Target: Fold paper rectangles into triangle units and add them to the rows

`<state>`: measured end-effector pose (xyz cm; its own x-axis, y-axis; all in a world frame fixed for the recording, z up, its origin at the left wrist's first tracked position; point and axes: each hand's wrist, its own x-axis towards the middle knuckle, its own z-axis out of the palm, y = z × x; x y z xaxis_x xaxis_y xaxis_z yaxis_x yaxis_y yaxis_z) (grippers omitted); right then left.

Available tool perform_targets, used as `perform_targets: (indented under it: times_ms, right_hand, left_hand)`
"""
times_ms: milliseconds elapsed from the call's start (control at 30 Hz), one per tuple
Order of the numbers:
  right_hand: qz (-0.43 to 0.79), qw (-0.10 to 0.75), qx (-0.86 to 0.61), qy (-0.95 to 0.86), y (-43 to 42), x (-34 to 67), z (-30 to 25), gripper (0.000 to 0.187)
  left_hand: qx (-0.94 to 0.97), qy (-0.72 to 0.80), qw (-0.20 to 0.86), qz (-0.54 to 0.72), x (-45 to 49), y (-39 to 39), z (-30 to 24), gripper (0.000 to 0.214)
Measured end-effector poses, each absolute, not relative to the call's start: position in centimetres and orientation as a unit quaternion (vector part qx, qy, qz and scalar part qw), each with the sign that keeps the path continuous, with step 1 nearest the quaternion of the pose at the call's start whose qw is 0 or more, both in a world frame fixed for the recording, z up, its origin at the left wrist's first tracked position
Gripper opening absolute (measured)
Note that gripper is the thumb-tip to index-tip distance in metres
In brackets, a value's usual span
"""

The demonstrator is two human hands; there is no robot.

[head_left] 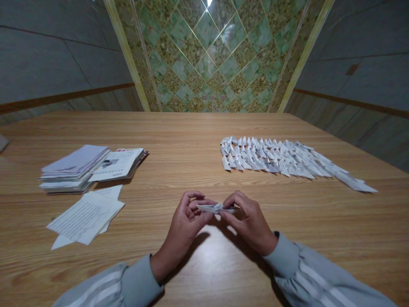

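Between my two hands, just above the table, is a small folded paper boat, pale with grey print. My left hand pinches its left end between thumb and fingers. At the other end, my right hand grips the paper with thumb and forefinger, and its fingers partly cover that side. Beyond my right hand, rows of similar folded paper pieces stand close together. Left of my left hand lie a few loose printed sheets, cut small and overlapping.
A thick paper stack stands on the left of the wooden table, with a printed booklet pile against it. The table's far edge meets a green tiled wall. A pale object is cut off at the left edge.
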<state>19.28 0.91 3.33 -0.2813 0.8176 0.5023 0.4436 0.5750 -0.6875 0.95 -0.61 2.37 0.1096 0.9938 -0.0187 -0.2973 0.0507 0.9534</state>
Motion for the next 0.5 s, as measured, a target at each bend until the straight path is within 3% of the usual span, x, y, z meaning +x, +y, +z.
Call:
perform_targets:
  times_ms: [67, 167, 367, 500]
  right_hand:
    - [0.206, 0.438, -0.373, -0.792, 0.89, 19.25, 3.29, 0.012]
    - [0.224, 0.43, -0.364, -0.795, 0.82, 19.26, 3.38, 0.008]
    - [0.344, 0.386, -0.421, -0.745, 1.04, 19.42, 3.36, 0.007]
    - [0.385, 0.411, -0.423, -0.71, 1.13, 19.29, 3.29, 0.009]
  left_hand:
    - [0.461, 0.43, 0.579, 0.517, 1.07, -0.58, 2.52, 0.043]
    - [0.494, 0.463, 0.536, 0.504, 1.14, -0.63, 2.77, 0.032]
    - [0.507, 0.482, 0.499, 0.512, 0.92, -0.57, 3.08, 0.022]
    - [0.489, 0.489, 0.492, 0.529, 0.97, -0.43, 3.05, 0.019]
